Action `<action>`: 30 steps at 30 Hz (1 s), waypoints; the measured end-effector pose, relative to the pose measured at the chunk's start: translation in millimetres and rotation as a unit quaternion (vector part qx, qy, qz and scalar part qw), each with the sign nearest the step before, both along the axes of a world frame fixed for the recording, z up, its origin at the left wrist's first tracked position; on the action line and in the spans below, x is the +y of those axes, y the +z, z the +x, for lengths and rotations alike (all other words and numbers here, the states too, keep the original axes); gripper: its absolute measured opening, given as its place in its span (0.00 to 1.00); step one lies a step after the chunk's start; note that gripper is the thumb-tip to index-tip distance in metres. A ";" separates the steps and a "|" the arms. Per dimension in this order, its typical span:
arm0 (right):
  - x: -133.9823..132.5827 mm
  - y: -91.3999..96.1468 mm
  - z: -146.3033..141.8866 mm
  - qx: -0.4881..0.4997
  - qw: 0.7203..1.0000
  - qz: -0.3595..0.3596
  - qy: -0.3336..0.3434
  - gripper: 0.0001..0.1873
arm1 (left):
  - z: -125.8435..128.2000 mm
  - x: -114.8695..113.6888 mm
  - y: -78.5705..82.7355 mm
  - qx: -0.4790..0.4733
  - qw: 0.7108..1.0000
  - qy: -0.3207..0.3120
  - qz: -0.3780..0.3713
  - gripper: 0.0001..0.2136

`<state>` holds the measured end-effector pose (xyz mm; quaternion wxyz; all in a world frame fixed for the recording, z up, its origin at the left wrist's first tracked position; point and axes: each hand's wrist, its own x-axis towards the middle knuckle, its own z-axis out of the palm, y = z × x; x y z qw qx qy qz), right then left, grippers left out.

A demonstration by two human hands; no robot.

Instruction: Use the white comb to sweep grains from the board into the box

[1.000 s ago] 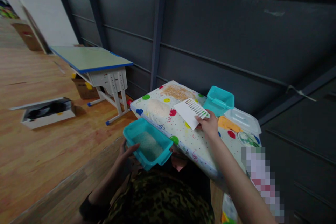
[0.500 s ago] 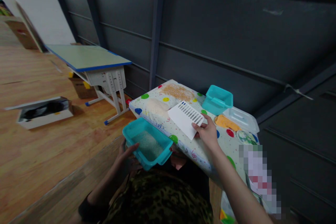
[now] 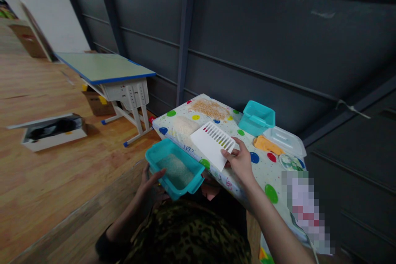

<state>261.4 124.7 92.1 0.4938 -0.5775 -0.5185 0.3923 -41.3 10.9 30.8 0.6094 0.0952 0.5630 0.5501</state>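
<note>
Left hand grips a teal tub: thumb over the rim, other fingers mostly hidden behind the wall and underneath. Tub sits just off the table's near edge, close to its left corner, long axis roughly parallel to that edge. Pale grains inside; depth hard to judge. Camouflage garment below, cut off at the bottom. Pinkish item under the near edge, can't make out.

Right hand pinches a white slotted card at its right end, thumb on top, other fingers partly hidden. Card is over the table's left half, toward the near edge. Long axis roughly along that edge; slotted side faces the far edge, plain side the near edge. Touching the cloth or not: can't tell.

Table's right end: pixelated item, unreadable; beside it a round green-white item, detail too small. Pale pile near left corner, just past the card. Orange cloth beside a clear lid, lid at far edge. Second teal tub also there; its contents can't be seen. Yellowish grains spread by far left corner.
</note>
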 end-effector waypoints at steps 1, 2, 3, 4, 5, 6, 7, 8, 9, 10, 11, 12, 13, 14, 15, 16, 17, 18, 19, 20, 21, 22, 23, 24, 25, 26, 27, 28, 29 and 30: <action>-2.5 0.4 -3.1 0.006 1.000 -0.003 0.010 0.48 | 0.4 -0.2 0.4 -0.001 1.000 0.000 0.003 0.57; -4.6 1.2 -5.6 0.016 1.000 -0.004 0.017 0.48 | 0.8 -0.4 0.9 -0.002 1.000 0.001 0.005 0.58; -6.0 2.3 -7.3 0.026 0.999 0.000 0.018 0.48 | 1.2 -0.5 1.4 -0.005 1.000 0.003 0.005 0.58; -6.8 3.5 -8.1 0.034 0.999 0.007 0.013 0.48 | 1.5 -0.4 1.7 -0.009 1.000 0.007 0.003 0.59; -6.9 4.5 -8.3 0.038 0.999 0.015 0.005 0.49 | 1.7 -0.2 1.8 -0.012 1.000 0.013 0.000 0.60; -6.7 5.3 -8.2 0.036 0.999 0.022 -0.005 0.49 | 1.8 0.1 1.6 -0.014 1.000 0.018 -0.004 0.61; -6.5 5.5 -7.9 0.032 0.999 0.026 -0.012 0.49 | 1.7 0.6 1.1 -0.015 1.000 0.021 -0.006 0.62; -6.7 5.2 -7.9 0.027 0.999 0.027 -0.013 0.49 | 1.5 1.0 0.4 -0.014 1.000 0.021 -0.007 0.63; -7.3 4.4 -8.3 0.023 0.999 0.025 -0.009 0.49 | 1.1 1.4 -0.5 -0.010 1.000 0.020 -0.009 0.63; -8.5 3.2 -9.2 0.020 1.000 0.021 -0.001 0.48 | 0.7 1.7 -1.4 -0.005 1.000 0.016 -0.009 0.63; -10.2 1.8 -10.5 0.018 1.000 0.018 0.009 0.48 | 0.4 1.7 -2.1 0.001 1.000 0.011 -0.010 0.63; -12.1 0.6 -11.8 0.018 1.000 0.016 0.019 0.47 | 0.1 1.6 -2.5 0.006 1.000 0.006 -0.011 0.62; -14.0 -0.2 -13.0 0.019 0.999 0.014 0.026 0.47 | 0.0 1.2 -2.6 0.010 1.000 0.002 -0.009 0.62; -15.5 -0.5 -13.8 0.023 0.999 0.014 0.032 0.47 | 0.0 0.7 -2.1 0.012 1.000 0.001 -0.006 0.61; -16.6 -0.2 -13.9 0.031 0.999 0.014 0.035 0.47 | 0.3 0.1 -1.2 0.011 1.000 0.001 -0.002 0.61; -17.0 0.7 -13.4 0.040 0.998 0.014 0.036 0.47 | 0.6 -0.6 0.0 0.008 1.000 0.004 0.002 0.61; -17.0 2.0 -12.3 0.047 0.998 0.016 0.034 0.48 | 1.0 -1.2 1.3 0.004 1.000 0.007 0.006 0.61; -16.5 3.5 -10.8 0.051 0.998 0.020 0.027 0.49 | 1.4 -1.8 2.7 0.000 1.000 0.008 0.009 0.62; -16.0 4.7 -9.4 0.048 0.998 0.025 0.018 0.49 | 1.6 -2.2 3.9 -0.003 1.000 0.007 0.010 0.62; -15.6 5.6 -8.3 0.039 0.999 0.032 0.009 0.49 | 1.7 -2.5 4.7 -0.004 1.000 0.003 0.009 0.62; -15.7 6.0 -8.0 0.028 0.999 0.038 0.003 0.48 | 1.6 -2.7 5.2 -0.003 1.000 -0.001 0.007 0.62; -16.4 5.6 -8.5 0.017 0.999 0.042 0.000 0.47 | 1.4 -2.8 5.3 0.000 1.000 -0.003 0.006 0.61; -17.6 4.8 -10.0 0.010 0.999 0.042 0.003 0.46 | 1.0 -2.7 5.0 0.003 1.000 -0.004 0.004 0.62; -19.4 3.5 -12.3 0.009 0.999 0.039 0.010 0.45 | 0.6 -2.6 4.4 0.005 1.000 -0.004 0.004 0.62; -21.3 2.1 -15.1 0.014 0.999 0.033 0.019 0.45 | 0.0 -2.5 3.7 0.007 1.000 -0.002 0.004 0.62; -23.2 0.9 -18.0 0.023 0.999 0.026 0.028 0.45 | -0.6 -2.4 3.0 0.009 1.000 -0.002 0.004 0.62; -24.5 0.1 -20.4 0.032 0.999 0.023 0.036 0.45 | -1.2 -2.3 2.4 0.011 1.000 -0.004 0.004 0.62; -25.1 -0.2 -22.2 0.041 0.998 0.022 0.042 0.46 | -1.8 -2.2 2.0 0.012 1.000 -0.007 0.003 0.61; -24.5 0.1 -23.0 0.047 0.998 0.023 0.044 0.46 | -2.4 -2.2 1.7 0.014 1.000 -0.013 0.000 0.60; -22.7 0.9 -22.7 0.048 0.998 0.027 0.043 0.47 | -2.8 -2.1 1.7 0.016 1.000 -0.017 -0.002 0.60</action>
